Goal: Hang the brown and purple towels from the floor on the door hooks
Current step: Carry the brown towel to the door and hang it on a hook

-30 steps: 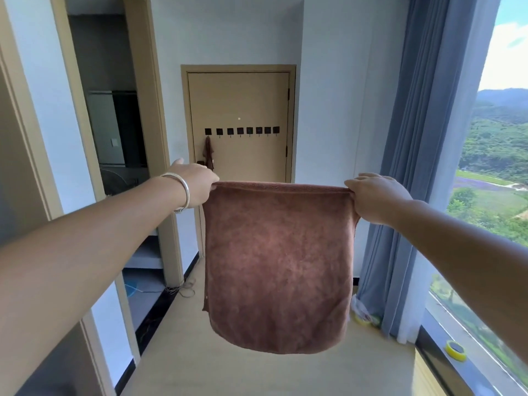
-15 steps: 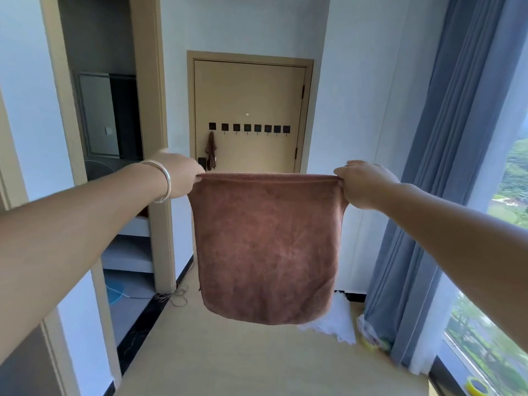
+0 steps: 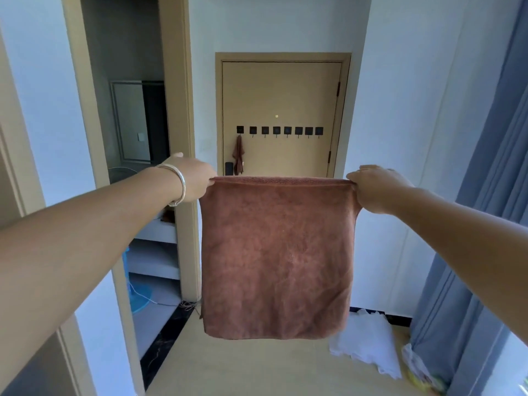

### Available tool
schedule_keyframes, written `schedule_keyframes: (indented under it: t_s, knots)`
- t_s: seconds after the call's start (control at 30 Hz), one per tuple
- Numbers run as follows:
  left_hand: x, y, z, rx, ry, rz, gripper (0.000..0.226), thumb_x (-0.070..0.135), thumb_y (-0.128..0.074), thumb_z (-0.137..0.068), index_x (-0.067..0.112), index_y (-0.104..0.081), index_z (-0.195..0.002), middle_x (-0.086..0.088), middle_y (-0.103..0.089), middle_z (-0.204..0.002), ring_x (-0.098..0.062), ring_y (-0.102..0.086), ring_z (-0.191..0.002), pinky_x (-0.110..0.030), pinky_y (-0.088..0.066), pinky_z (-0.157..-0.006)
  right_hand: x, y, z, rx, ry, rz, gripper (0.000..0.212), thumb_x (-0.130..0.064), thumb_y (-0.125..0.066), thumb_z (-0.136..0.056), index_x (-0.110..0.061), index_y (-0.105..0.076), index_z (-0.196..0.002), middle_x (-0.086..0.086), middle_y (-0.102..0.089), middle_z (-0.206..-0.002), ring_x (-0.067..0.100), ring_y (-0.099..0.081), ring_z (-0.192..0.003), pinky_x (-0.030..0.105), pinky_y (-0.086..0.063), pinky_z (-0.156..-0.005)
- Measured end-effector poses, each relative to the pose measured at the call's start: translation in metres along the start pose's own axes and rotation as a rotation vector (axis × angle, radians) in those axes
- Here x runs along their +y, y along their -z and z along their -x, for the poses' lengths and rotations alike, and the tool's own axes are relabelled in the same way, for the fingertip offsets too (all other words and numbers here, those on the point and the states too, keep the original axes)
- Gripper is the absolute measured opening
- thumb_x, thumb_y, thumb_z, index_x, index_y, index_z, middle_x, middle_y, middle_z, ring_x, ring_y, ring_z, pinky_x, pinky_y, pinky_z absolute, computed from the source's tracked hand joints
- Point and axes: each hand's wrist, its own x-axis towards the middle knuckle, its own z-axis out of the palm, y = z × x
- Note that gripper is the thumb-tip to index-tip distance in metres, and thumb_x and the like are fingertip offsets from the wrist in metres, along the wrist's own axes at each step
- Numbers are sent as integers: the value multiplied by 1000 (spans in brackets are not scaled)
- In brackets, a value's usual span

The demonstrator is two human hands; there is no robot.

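Observation:
A brown towel (image 3: 277, 258) hangs spread flat in front of me at arm's length. My left hand (image 3: 191, 178) pinches its upper left corner and my right hand (image 3: 377, 190) pinches its upper right corner. Straight ahead stands a tan door (image 3: 281, 92) with a row of several black hooks (image 3: 281, 130) across its middle. A small brown cloth (image 3: 238, 155) hangs from the leftmost hook. A pale lilac-white towel (image 3: 368, 338) lies crumpled on the floor at the right, by the wall.
An open doorway on the left shows shelves (image 3: 155, 235) and a blue fan (image 3: 137, 292) on the floor. Grey-blue curtains (image 3: 485, 224) hang along the right side. A plastic bag (image 3: 420, 370) lies at the curtain's foot. Tan floor (image 3: 257, 367) runs to the door.
The view has turned left and come nearer the door, so the window has left the frame. The towel on the floor has come into sight. Both hands keep the same hold.

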Motion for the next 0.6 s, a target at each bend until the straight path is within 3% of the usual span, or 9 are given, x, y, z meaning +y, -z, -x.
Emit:
schedule_keyframes:
  t_s: [0.07,0.27,0.47,0.53,0.6]
  knots:
    - [1,-5,-17,-9,5,-38,30,15,-32,-101,22,-60,-111,6,-63,-113,-18,-51,-121,-47,-17,-115,3,-16,-21,-11,-9,-2,25,-6,-42,-85,-19,-62,-92,-2,-54,-92,20,-53,-98,33,-41,-78]
    - [6,-19,-87,1,41,-85,24,17,-32,-102,22,-54,-92,5,-60,-96,-17,-52,-95,-41,-30,-104,27,-65,-91,9,8,-68,28,-10,-38,-90,-22,-62,-99,-1,-54,-96,21,-53,-97,35,-45,-82]
    - [21,-25,-180,60,110,-19,27,17,-34,-101,15,-61,-105,12,-41,-75,-14,-52,-88,-31,-40,-83,71,-108,-171,24,-4,-100,31,-10,-39,-89,-24,-62,-104,-1,-51,-94,22,-55,-89,33,-47,-72]
    - [24,-26,-206,59,105,23,27,24,-40,-100,17,-62,-114,10,-45,-78,-17,-49,-88,-29,-37,-73,84,-120,-195,20,6,-103,30,-9,-37,-86,-23,-61,-96,-1,-51,-92,22,-55,-87,34,-47,-71]
    - [28,-33,-229,57,104,-6,28,24,-42,-99,19,-61,-119,4,-58,-96,-20,-53,-91,-25,-33,-61,94,-134,-218,23,13,-101,24,-8,-37,-85,-22,-56,-85,-1,-50,-90,23,-55,-86,34,-46,-70]
